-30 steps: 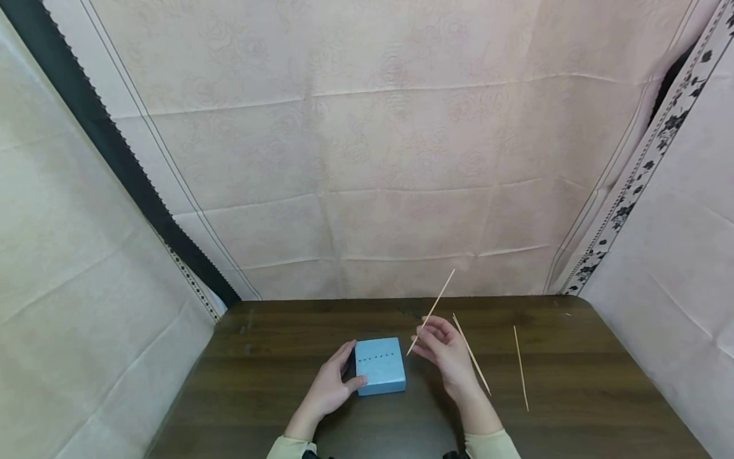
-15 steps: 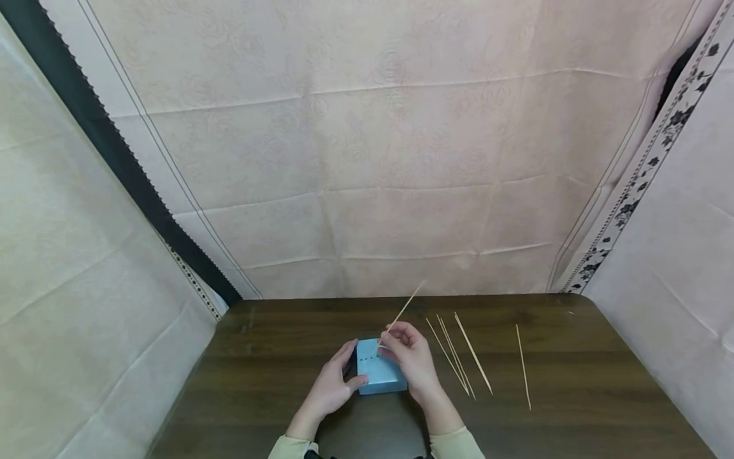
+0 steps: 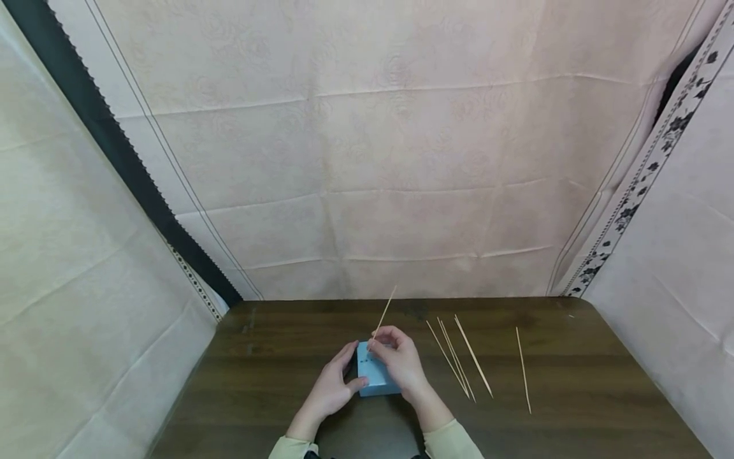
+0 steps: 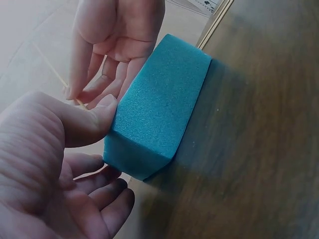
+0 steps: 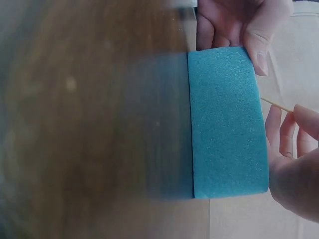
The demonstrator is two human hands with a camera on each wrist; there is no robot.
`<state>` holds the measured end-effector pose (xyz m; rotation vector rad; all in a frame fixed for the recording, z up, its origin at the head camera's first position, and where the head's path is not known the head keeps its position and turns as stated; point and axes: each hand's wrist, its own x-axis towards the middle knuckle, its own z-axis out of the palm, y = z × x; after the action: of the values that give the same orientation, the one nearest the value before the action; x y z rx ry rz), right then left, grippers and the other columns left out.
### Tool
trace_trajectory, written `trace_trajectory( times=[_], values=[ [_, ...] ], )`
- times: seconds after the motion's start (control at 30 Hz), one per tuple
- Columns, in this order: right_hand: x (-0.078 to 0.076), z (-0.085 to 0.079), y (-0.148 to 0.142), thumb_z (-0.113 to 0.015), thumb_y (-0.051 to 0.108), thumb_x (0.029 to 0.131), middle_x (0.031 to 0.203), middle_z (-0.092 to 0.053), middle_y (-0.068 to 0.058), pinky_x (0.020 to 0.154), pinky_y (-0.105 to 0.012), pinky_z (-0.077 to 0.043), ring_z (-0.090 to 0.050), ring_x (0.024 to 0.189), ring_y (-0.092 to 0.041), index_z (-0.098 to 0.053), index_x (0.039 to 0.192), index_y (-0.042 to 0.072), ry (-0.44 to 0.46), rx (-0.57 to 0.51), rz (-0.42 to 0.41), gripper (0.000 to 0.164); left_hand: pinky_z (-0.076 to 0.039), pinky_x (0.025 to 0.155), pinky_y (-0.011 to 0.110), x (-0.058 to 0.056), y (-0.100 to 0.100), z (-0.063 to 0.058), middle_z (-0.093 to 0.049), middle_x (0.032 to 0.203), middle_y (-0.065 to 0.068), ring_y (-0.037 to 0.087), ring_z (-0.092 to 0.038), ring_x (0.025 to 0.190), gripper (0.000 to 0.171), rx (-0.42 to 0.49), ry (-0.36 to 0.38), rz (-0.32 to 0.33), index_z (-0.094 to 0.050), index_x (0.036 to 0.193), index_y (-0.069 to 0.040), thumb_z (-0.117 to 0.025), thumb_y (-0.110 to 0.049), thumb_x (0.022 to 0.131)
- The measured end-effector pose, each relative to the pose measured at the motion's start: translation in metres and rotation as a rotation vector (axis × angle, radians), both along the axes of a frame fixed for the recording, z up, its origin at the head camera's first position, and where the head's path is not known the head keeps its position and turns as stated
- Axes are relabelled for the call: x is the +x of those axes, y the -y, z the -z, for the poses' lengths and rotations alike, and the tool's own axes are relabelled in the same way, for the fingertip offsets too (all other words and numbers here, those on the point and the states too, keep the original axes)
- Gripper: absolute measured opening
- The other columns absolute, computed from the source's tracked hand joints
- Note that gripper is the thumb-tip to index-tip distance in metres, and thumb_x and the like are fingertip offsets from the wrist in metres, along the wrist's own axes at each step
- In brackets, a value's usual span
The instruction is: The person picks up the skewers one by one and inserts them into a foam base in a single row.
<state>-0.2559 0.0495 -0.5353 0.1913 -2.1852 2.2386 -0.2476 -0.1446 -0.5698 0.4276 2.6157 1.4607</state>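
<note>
A light blue foam block (image 3: pixel 380 381) lies on the brown table, with a row of small dark holes across its top partly hidden by the right hand. My left hand (image 3: pixel 331 390) holds it by the left side, thumb at the near corner and fingers along the far left. Between thumb and fingertips, my right hand (image 3: pixel 399 364) pinches a thin bamboo skewer (image 3: pixel 387 310) that leans up and away to the right. In the right wrist view the lower end of the skewer (image 5: pixel 277 104) meets the top face of the block (image 5: pixel 228 124).
Several loose skewers (image 3: pixel 449 347) lie slanted on the table right of the block, and a single skewer (image 3: pixel 523 370) lies farther right. Pale cloth (image 3: pixel 401 159) hangs behind the table's far edge and at both sides.
My right hand has carried the skewer leftward from beside the block to over its row of holes, and the skewer now stands steeper. My left hand stays on the block.
</note>
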Motion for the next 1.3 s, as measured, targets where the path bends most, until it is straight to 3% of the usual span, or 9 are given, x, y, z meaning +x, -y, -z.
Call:
trace_trajectory(
  times=[0.1,0.27,0.63,1.0,1.3],
  values=[
    [-0.0012,0.0002,0.002,-0.074,0.017,0.104,0.11,-0.072,-0.013,0.085,-0.033,-0.057,-0.071,0.102,-0.031,-0.07,0.119,0.006,-0.024,0.043,0.008,0.019,-0.039,0.119,0.06,0.0002,0.0006,0.0008,-0.033,0.17,0.026,0.047,-0.038,0.153,0.082,0.002,0.0,0.003,-0.037,0.165,-0.002,-0.08,-0.023,0.099],
    [-0.0025,-0.0052,0.0063,-0.072,0.013,0.104,0.109,-0.074,-0.012,0.09,-0.041,-0.056,-0.075,0.1,-0.029,-0.071,0.116,0.007,-0.063,0.119,0.023,0.014,-0.038,0.12,0.06,-0.0003,0.0004,0.0005,-0.033,0.17,0.025,0.046,-0.037,0.153,0.081,0.005,0.005,0.003,-0.038,0.165,-0.002,-0.08,-0.023,0.099],
    [-0.0048,-0.0056,0.009,-0.076,0.013,0.102,0.104,-0.075,-0.005,0.095,-0.052,-0.06,-0.077,0.098,-0.023,-0.073,0.111,0.008,-0.139,0.235,0.011,0.011,-0.038,0.12,0.06,-0.0009,-0.0011,-0.003,-0.035,0.169,0.026,0.046,-0.038,0.153,0.081,-0.009,-0.033,0.014,-0.038,0.164,0.001,-0.079,-0.022,0.098],
    [-0.0075,-0.0041,0.0095,-0.077,0.014,0.101,0.1,-0.074,0.004,0.088,-0.037,-0.062,-0.073,0.094,-0.015,-0.075,0.107,0.011,-0.164,0.321,0.008,0.007,-0.038,0.12,0.059,-0.0014,-0.0008,-0.0016,-0.035,0.169,0.025,0.045,-0.037,0.154,0.081,0.008,-0.037,0.021,-0.037,0.164,0.002,-0.08,-0.019,0.098],
    [-0.0074,-0.0045,0.0103,-0.081,0.013,0.098,0.094,-0.074,0.005,0.085,-0.035,-0.063,-0.072,0.09,-0.014,-0.075,0.101,0.013,-0.199,0.386,0.0,0.006,-0.037,0.12,0.061,0.0007,-0.0013,-0.0029,-0.036,0.168,0.027,0.046,-0.037,0.153,0.081,0.013,-0.047,0.019,-0.039,0.163,0.002,-0.081,-0.02,0.097]
  ],
)
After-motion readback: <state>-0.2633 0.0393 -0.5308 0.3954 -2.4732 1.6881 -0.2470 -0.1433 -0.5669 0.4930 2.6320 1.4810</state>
